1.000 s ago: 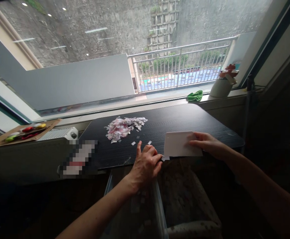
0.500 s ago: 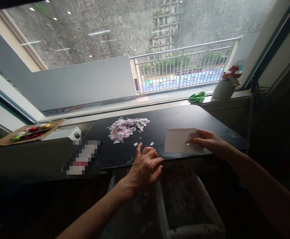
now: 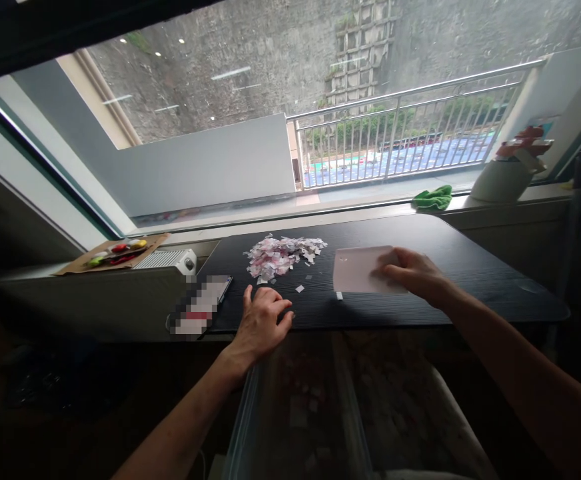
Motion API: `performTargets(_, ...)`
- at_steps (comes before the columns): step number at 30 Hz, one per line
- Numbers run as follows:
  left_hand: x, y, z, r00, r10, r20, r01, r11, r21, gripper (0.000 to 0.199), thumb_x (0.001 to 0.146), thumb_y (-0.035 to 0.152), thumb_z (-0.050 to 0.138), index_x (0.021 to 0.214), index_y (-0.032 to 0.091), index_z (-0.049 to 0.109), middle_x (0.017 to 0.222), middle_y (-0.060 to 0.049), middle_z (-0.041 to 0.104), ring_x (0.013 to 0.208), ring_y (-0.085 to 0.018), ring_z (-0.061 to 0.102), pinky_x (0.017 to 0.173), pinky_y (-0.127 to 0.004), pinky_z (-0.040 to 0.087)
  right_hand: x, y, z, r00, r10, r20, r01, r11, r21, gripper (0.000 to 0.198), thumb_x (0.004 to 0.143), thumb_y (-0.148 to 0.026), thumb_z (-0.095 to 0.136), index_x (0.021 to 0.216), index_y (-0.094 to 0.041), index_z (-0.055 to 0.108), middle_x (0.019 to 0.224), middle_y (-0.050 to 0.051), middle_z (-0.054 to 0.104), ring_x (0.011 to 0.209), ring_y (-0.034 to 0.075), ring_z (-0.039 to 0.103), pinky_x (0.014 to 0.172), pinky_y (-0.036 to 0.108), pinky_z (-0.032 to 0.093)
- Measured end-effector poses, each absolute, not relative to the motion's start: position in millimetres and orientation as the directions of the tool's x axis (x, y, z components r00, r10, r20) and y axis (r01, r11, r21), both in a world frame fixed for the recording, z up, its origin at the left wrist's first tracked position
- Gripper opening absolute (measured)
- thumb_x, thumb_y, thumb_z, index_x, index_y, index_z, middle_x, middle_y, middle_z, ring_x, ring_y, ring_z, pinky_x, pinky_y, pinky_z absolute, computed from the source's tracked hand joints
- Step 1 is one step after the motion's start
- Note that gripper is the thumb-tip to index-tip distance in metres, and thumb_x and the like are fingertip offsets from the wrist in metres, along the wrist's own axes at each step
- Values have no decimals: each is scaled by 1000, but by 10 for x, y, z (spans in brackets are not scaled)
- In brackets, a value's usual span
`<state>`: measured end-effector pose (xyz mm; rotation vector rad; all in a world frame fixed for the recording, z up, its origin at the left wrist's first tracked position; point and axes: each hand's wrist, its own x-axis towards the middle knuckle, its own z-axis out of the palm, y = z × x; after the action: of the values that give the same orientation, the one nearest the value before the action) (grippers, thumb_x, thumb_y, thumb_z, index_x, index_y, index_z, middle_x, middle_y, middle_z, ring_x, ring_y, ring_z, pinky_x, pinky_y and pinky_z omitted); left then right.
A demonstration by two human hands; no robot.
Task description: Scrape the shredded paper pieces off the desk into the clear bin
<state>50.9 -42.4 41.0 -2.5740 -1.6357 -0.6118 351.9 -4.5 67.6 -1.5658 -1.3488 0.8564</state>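
My right hand [image 3: 415,273] grips the right end of a thin, pale plastic scraper [image 3: 358,270], tilted just over the black table [image 3: 460,267]. A small white scrap [image 3: 339,296] shows under the scraper's lower left edge. At the table's front edge my left hand [image 3: 264,319] has its fingers bent but apart, with nothing in them. Beyond it lies a heap of small white and pinkish paper scraps [image 3: 278,257]. One loose scrap [image 3: 300,289] lies between the left hand and the scraper.
Below the front edge stands a clear plastic bin [image 3: 300,413] with paper pieces inside. A phone-like flat object [image 3: 201,305], partly blurred out, lies at the table's left. Along the sill are a green cloth [image 3: 433,198] and a white container [image 3: 501,179]. A radiator [image 3: 168,261] is at left.
The view has turned left, shifting the table rightward in the picture. My left hand has drawn left, away from the scraper. A scrap has appeared by the scraper's lower left edge.
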Motion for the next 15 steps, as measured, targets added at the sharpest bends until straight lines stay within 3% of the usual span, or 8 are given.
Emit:
performTargets(4, 527, -447, 370, 376, 867, 328, 881, -444, 165, 16, 83, 21, 57, 92, 21, 71, 90, -5, 65, 97, -23, 57, 108, -65, 23, 3232, 30, 674, 52, 998, 27, 228, 14, -974, 15, 67, -17, 70, 81, -19, 64, 75, 3, 70, 64, 15, 65, 55, 24, 52)
performTargets(9, 530, -461, 353, 383, 865, 324, 883, -446, 147, 18, 83, 20, 56, 94, 21, 70, 92, -5, 65, 97, -23, 57, 109, -64, 22, 2896, 249, 552, -57, 992, 109, 245, 120, -962, 17, 66, -18, 72, 80, -18, 62, 72, 0, 69, 61, 13, 62, 55, 23, 50)
performTargets(12, 526, -469, 358, 377, 871, 316, 885, -439, 154, 18, 84, 21, 56, 95, 22, 70, 92, -5, 65, 96, -23, 57, 109, -65, 22, 3068, 209, 565, -35, 998, 57, 308, 65, -949, 15, 65, -15, 72, 76, -19, 62, 68, -1, 68, 58, 13, 61, 51, 22, 49)
performTargets(15, 537, -474, 366, 371, 873, 318, 888, -433, 153, 18, 84, 21, 55, 95, 22, 70, 91, -4, 65, 95, -22, 57, 108, -65, 23, 3518, 35, 581, 94, 995, 33, 364, -3, -932, 13, 63, -17, 73, 72, -20, 65, 63, -1, 67, 53, 13, 59, 47, 23, 47)
